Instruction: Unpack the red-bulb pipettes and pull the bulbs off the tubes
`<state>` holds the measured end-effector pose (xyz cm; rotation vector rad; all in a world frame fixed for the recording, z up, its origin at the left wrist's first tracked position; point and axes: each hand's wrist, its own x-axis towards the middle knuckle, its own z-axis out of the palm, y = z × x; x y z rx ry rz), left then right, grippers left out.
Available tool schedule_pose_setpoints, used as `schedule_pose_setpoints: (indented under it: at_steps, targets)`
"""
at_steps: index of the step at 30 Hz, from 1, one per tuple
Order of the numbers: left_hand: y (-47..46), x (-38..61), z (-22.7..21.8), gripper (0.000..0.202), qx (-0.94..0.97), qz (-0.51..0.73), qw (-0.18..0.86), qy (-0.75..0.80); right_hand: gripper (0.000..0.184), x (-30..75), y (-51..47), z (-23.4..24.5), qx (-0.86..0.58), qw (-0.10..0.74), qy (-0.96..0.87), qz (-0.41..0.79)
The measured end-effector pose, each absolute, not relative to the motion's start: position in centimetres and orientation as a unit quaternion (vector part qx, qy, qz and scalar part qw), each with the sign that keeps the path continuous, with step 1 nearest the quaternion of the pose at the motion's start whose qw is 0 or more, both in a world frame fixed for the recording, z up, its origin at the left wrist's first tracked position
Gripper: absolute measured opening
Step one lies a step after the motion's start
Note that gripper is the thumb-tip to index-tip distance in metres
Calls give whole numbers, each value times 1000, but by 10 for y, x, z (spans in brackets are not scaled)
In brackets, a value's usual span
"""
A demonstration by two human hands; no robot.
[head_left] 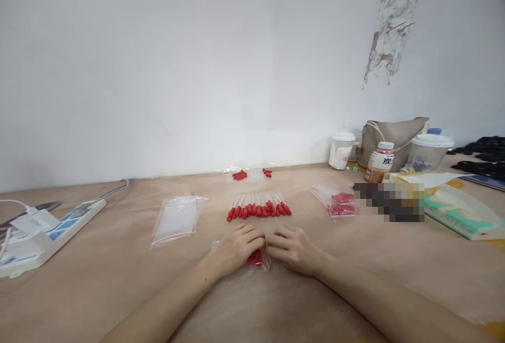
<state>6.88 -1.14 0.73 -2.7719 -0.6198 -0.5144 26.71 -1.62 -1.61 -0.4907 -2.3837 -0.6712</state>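
Close in front of me, a small clear plastic bag [265, 266] with something red inside lies on the table, partly hidden by my fingers. My left hand [238, 248] rests over the bag, its fingers curled and closed on the edge. My right hand [295, 249] meets it from the other side, its fingertips pinched at the bag's right edge. Just beyond my hands, a row of red-tipped sticks [259, 209] lies side by side, tips toward me. Flat clear zip bags [176, 219] are stacked to the left. To the right lie clear bags with red contents [341, 209].
Small red pieces [239, 175] lie on clear plastic near the wall. A white power strip [59, 238] with plugs is at far left. On the right stand a lidded cup [341, 151], a drink bottle [380, 163], a grey bag [394, 135] and a green-and-white packet [461, 214].
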Motion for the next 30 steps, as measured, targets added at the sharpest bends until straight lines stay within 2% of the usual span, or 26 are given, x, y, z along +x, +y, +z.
schedule_pose_setpoints:
  at_steps: [4,9,14,16,20,24,27,30]
  targets:
    - [-8,68,10,18,-963,-134,164,-165,25,265,-18,-12,-163,244,-926,-237]
    - [-9,64,22,17,-968,-111,170,-147,20,264,-18,-3,-158,217,-942,-203]
    - [-11,51,46,19,-965,-124,165,-161,12,271,-22,-2,-204,225,-950,-74]
    - [-11,47,47,22,-963,-144,137,-182,9,273,-25,-1,-238,260,-936,18]
    - [-17,40,37,22,-942,-190,20,-275,21,269,-27,-2,-314,313,-873,202]
    - [-29,25,26,38,-915,-182,-96,-348,21,258,-22,-7,-365,351,-789,348]
    - [-36,12,16,47,-899,-172,-156,-372,22,253,-19,-9,-353,337,-774,404]
    - [-38,7,5,47,-872,-223,-186,-394,18,251,-18,-10,-349,329,-788,387]
